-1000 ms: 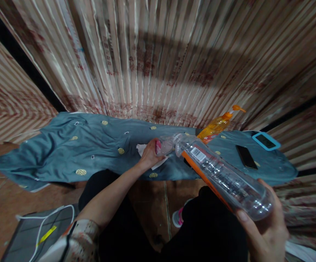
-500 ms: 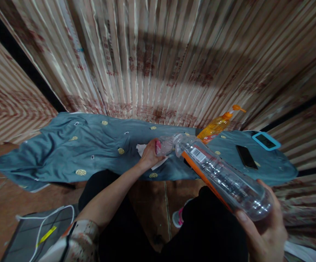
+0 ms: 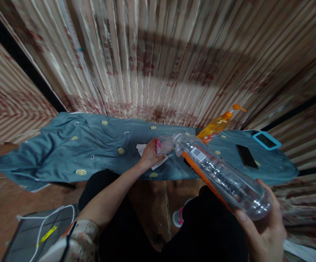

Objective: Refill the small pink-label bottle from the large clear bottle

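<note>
My left hand point(image 3: 149, 154) is closed around a small clear bottle point(image 3: 167, 145) that lies nearly level and shows pink near my fingers. In my right hand point(image 3: 268, 227), at the lower right, is the base of a large clear plastic bottle point(image 3: 223, 176) with a barcode and an orange label. That bottle slants down toward the left. Its neck end meets the small bottle; whether the two mouths touch is hard to make out. No liquid is plainly visible in the large bottle. Partly hidden under my left hand is a white tissue point(image 3: 159, 163) on the cloth.
A patterned blue-green cloth point(image 3: 51, 145) covers the narrow table. Behind the large bottle stands an orange pump bottle point(image 3: 215, 127). Toward the right end lie a black phone point(image 3: 247, 157) and a blue-framed device point(image 3: 266, 141). Striped curtains point(image 3: 160, 65) hang close behind.
</note>
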### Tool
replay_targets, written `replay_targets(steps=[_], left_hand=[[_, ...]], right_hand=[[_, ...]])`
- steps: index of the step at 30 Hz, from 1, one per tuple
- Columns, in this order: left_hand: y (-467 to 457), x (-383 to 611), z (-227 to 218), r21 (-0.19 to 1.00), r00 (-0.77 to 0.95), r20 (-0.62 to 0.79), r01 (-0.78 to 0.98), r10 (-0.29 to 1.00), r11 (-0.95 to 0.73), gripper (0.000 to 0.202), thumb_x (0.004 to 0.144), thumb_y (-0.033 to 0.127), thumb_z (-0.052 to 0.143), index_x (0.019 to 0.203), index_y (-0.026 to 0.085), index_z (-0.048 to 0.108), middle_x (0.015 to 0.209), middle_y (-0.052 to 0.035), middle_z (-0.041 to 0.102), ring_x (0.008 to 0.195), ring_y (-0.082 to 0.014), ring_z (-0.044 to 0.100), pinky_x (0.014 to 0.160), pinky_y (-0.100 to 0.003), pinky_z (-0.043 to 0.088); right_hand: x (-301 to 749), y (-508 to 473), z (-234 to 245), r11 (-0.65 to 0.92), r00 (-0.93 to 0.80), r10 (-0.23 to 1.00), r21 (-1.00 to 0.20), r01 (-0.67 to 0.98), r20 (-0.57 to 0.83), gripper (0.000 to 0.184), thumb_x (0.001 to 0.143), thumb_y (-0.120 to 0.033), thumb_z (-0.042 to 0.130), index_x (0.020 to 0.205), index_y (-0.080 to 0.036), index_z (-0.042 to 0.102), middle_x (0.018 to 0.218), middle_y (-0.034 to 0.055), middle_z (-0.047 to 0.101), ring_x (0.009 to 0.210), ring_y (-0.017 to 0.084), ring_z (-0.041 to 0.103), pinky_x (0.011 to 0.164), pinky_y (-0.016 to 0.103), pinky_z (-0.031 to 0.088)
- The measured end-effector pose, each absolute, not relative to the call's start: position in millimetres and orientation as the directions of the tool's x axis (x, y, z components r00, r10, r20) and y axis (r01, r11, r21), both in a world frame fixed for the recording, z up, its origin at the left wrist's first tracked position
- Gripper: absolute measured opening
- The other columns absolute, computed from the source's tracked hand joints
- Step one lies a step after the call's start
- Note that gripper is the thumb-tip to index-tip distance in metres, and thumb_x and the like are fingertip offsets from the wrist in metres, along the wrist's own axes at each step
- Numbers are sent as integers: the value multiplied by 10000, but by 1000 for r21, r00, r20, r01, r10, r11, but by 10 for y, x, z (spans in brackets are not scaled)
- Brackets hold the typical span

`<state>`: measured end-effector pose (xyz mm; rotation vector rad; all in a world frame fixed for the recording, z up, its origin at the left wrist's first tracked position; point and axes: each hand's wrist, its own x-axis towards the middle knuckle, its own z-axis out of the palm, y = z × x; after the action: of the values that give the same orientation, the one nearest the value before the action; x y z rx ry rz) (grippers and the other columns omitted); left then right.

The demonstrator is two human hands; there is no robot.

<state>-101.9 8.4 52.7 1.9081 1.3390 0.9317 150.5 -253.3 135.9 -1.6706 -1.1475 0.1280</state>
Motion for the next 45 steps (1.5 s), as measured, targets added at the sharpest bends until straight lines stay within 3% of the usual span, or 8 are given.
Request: replay_targets(steps=[6, 13, 19, 23, 27, 33, 45], left_hand=[[88, -1014, 528, 805, 241, 208, 508, 948, -306, 874, 661, 130, 989, 1419, 219, 561, 1465, -144, 730, 1417, -386, 708, 1259, -564, 558], [79, -1016, 547, 812, 235, 196, 505, 952, -291, 862, 653, 135, 983, 1399, 231, 561, 1470, -143, 720, 1429, -397, 693, 1255, -564, 553], [68, -1010, 579, 813, 232, 168, 517, 958, -268, 859, 652, 133, 996, 1395, 213, 572, 1460, -144, 718, 1425, -395, 694, 1256, -553, 548], [69, -1013, 572, 808, 234, 174, 522, 957, -275, 865, 669, 128, 996, 1421, 204, 574, 1485, -152, 711, 1436, -391, 690, 1260, -550, 548], [80, -1015, 540, 804, 240, 192, 518, 952, -293, 862, 668, 143, 1003, 1418, 205, 584, 1455, -142, 727, 1413, -384, 707, 1247, -535, 564], [106, -1017, 473, 804, 243, 233, 497, 942, -327, 893, 658, 174, 1017, 1433, 227, 578, 1467, -140, 726, 1422, -390, 699, 1239, -562, 567], [93, -1017, 519, 801, 226, 198, 523, 954, -290, 890, 653, 167, 1015, 1434, 202, 590, 1457, -152, 726, 1406, -404, 708, 1236, -566, 568]], right_hand=[[1459, -2517, 1392, 30, 544, 719, -801, 597, 432, 1014, 888, -639, 847, 1733, -220, 475, 1709, 179, 510, 1571, 498, 467, 1333, 755, 253], [1338, -2526, 1494, -11, 559, 734, -816, 578, 386, 1029, 942, -663, 795, 1776, -211, 397, 1750, 176, 456, 1624, 479, 414, 1365, 713, 225], [1450, -2526, 1370, 32, 576, 703, -828, 560, 417, 1078, 871, -645, 867, 1766, -236, 429, 1745, 178, 467, 1583, 523, 438, 1323, 784, 238], [1483, -2538, 1329, 15, 572, 722, -836, 549, 389, 1041, 905, -624, 835, 1774, -250, 400, 1760, 161, 457, 1602, 490, 432, 1338, 746, 249], [1576, -2543, 1251, 48, 568, 714, -839, 543, 409, 1013, 852, -613, 885, 1711, -248, 490, 1697, 168, 529, 1532, 500, 507, 1310, 762, 294], [1584, -2526, 1250, 78, 558, 697, -821, 566, 451, 986, 849, -594, 895, 1694, -243, 529, 1681, 170, 537, 1524, 498, 511, 1310, 773, 280], [1697, -2566, 1181, 54, 529, 729, -807, 589, 435, 1012, 877, -587, 870, 1732, -229, 466, 1713, 177, 507, 1540, 490, 508, 1314, 769, 299]])
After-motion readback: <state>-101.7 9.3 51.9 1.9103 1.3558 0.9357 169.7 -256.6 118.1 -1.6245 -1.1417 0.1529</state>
